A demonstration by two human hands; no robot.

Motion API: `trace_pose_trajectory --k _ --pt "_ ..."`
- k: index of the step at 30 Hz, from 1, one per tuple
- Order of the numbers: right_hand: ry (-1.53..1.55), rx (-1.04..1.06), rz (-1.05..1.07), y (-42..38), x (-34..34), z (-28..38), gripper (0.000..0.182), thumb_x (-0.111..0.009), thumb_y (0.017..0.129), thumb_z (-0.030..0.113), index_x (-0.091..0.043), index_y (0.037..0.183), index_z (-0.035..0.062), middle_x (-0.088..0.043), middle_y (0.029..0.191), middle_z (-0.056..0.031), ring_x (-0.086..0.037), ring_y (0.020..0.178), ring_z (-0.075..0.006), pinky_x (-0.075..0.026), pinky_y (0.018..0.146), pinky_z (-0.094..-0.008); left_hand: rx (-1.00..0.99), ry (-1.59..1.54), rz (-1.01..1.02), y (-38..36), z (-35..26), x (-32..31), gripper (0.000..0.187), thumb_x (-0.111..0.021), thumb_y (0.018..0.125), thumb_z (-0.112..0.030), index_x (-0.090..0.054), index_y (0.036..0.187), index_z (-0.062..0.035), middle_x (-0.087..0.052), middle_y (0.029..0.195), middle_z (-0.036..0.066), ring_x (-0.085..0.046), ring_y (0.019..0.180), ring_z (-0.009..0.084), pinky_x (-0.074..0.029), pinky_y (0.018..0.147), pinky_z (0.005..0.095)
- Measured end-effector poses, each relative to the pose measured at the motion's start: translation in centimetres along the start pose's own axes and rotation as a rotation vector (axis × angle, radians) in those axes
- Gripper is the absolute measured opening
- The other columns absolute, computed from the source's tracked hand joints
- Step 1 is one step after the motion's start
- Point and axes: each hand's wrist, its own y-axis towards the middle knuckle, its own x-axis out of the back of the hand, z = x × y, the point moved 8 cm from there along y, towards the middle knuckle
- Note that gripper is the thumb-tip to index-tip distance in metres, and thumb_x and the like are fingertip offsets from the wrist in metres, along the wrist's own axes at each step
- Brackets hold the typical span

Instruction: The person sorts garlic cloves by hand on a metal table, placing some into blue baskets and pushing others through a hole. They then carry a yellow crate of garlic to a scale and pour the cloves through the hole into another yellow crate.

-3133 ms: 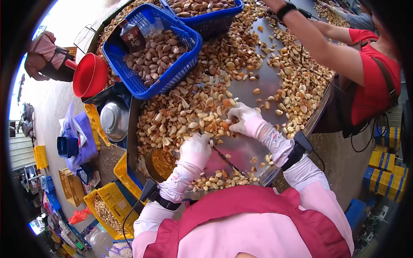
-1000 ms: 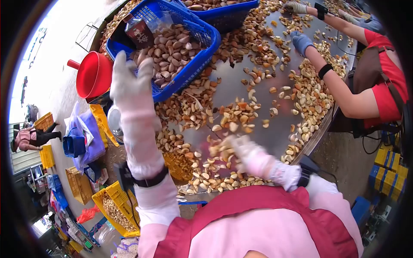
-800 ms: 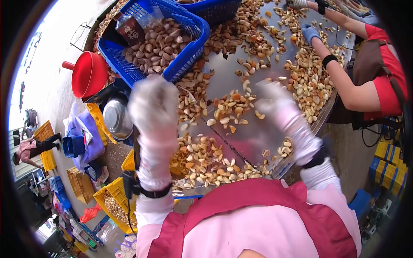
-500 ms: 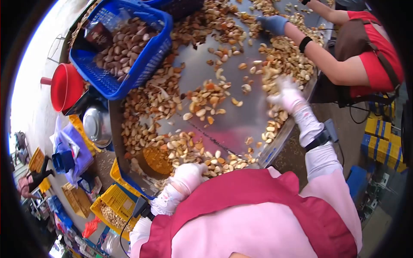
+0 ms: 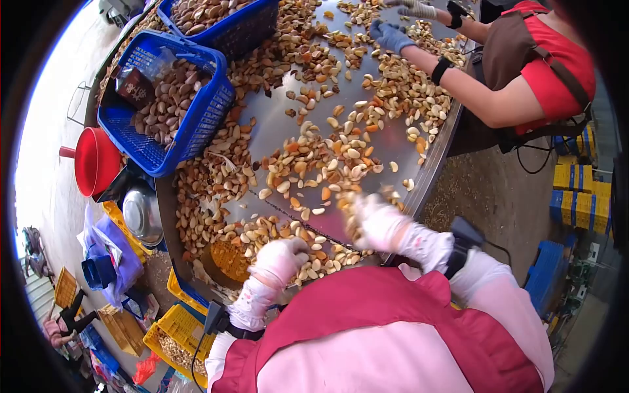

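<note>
Both of my hands wear white gloves. My left hand (image 5: 278, 263) is at the near edge of the metal table (image 5: 267, 108), its fingers curled in beside cream-coloured, nut-like kernels (image 5: 318, 252); whatever is between the fingertips is hidden. My right hand (image 5: 379, 226) is over the table's near right side, at the lower end of a loose heap of cream and orange-brown kernels (image 5: 334, 157). Its fingers are smeared by motion, with blurred kernels around them. Left of my left hand, a round opening (image 5: 229, 260) in the table shows something yellow inside.
Blue baskets (image 5: 196, 134) of brownish kernels stand at the table's left. A co-worker's blue-gloved hand (image 5: 393, 37) is among kernels at the far right. A red pan (image 5: 96, 162), a metal bowl (image 5: 142, 216) and a yellow crate (image 5: 177, 334) lie off the left side.
My right hand has moved left and nearer to me, and kernels from the right edge now lie mid-table. My left hand has lifted slightly. The view has shifted, showing more of the second blue basket.
</note>
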Motion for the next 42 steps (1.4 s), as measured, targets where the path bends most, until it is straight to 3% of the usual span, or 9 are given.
trace_pose_trajectory --k 7,11,23,26,29,33,36,38,42 --pt "0.451 0.299 -0.929 0.6 9.5 -4.7 0.033 -0.069 0.086 0.019 -0.068 0.118 0.0091 -0.071 0.095 -0.015 -0.071 0.088 -0.0295 -0.058 0.078 -0.038 0.106 -0.375 -0.405 0.8 4.6 7.5 0.026 -0.073 0.084 -0.018 -0.074 0.108 -0.0063 -0.075 0.089 0.01 -0.072 0.079 0.0201 -0.056 0.075 0.0331" --pt "0.292 0.378 -0.79 0.0 8.9 -3.4 0.012 -0.064 0.086 0.017 -0.074 0.085 0.0118 -0.069 0.083 -0.0115 -0.069 0.081 -0.0304 -0.058 0.076 -0.0414 -0.082 -0.089 -0.685 -1.2 1.0 9.5 0.016 -0.071 0.087 -0.017 -0.075 0.1 -0.0092 -0.071 0.092 0.011 -0.07 0.083 0.0279 -0.055 0.075 0.0357" --pt "-0.163 0.82 -0.74 0.8 4.6 11.1 0.006 -0.068 0.08 0.019 -0.07 0.08 0.0139 -0.059 0.09 -0.0071 -0.065 0.092 -0.0251 -0.055 0.073 -0.041 -0.002 -0.094 -0.819 -4.7 4.4 7.0 0.012 -0.07 0.085 -0.018 -0.074 0.092 -0.0094 -0.07 0.088 0.013 -0.068 0.085 0.033 -0.054 0.077 0.0385" --pt "0.195 0.781 -0.399 2.9 9.9 12.1 0.009 -0.072 0.084 0.022 -0.072 0.085 0.0129 -0.063 0.087 -0.0083 -0.068 0.088 -0.0288 -0.056 0.078 -0.0402 0.087 -0.106 -0.851 -6.3 6.1 6.9 0.014 -0.073 0.081 -0.019 -0.074 0.092 -0.0092 -0.07 0.09 0.013 -0.069 0.086 0.0327 -0.055 0.078 0.0391" --pt "1.194 0.827 -0.006 2.2 19.3 13.9 0.033 -0.07 0.09 0.023 -0.066 0.12 0.0079 -0.066 0.094 0.0017 -0.061 0.082 -0.0089 -0.054 0.075 -0.026 0.069 0.025 -1.11 -7.6 7.4 10.2 0.023 -0.076 0.079 -0.021 -0.075 0.1 -0.0103 -0.069 0.105 0.016 -0.07 0.086 0.0327 -0.056 0.079 0.0392" --pt "0.782 0.803 -0.727 11.4 24.4 6.4 0.064 -0.075 0.086 0.024 -0.05 0.14 0.0007 -0.068 0.122 -0.0125 -0.067 0.09 -0.0203 -0.056 0.078 -0.0325 0.204 0.452 -1.271 -6.4 9.2 18.0 0.043 -0.075 0.084 -0.026 -0.065 0.119 -0.0047 -0.066 0.112 0.021 -0.065 0.105 0.0355 -0.051 0.094 0.0451" --pt "0.208 0.235 -1.107 20.0 23.6 -3.2 0.084 -0.076 0.082 0.045 -0.04 0.152 0.0147 -0.044 0.149 -0.0202 -0.042 0.132 -0.0338 -0.038 0.107 -0.0474 0.329 -0.248 -0.785 -1.4 12.0 19.9 0.07 -0.072 0.085 -0.048 -0.057 0.137 -0.0036 -0.063 0.128 0.023 -0.061 0.116 0.0384 -0.048 0.102 0.0491" --pt "0.041 -0.076 -1.022 21.0 23.3 -2.9 0.094 -0.074 0.077 0.059 -0.038 0.156 0.0211 -0.032 0.16 -0.0237 -0.029 0.147 -0.0419 -0.026 0.119 -0.0529 0.336 -0.161 -0.95 0.8 11.0 20.9 0.081 -0.071 0.082 -0.055 -0.049 0.147 -0.0113 -0.054 0.142 0.026 -0.041 0.141 0.0408 -0.033 0.117 0.0451" --pt "0.018 0.315 -1.148 21.4 23.0 8.6 0.075 -0.075 0.073 0.054 -0.059 0.136 0.0165 -0.05 0.145 -0.0227 -0.047 0.132 -0.0404 -0.031 0.115 -0.0541 0.224 -0.27 -0.854 1.4 10.4 21.5 0.064 -0.075 0.081 -0.049 -0.06 0.131 -0.0123 -0.058 0.135 0.022 -0.058 0.122 0.0411 -0.048 0.1 0.0491"
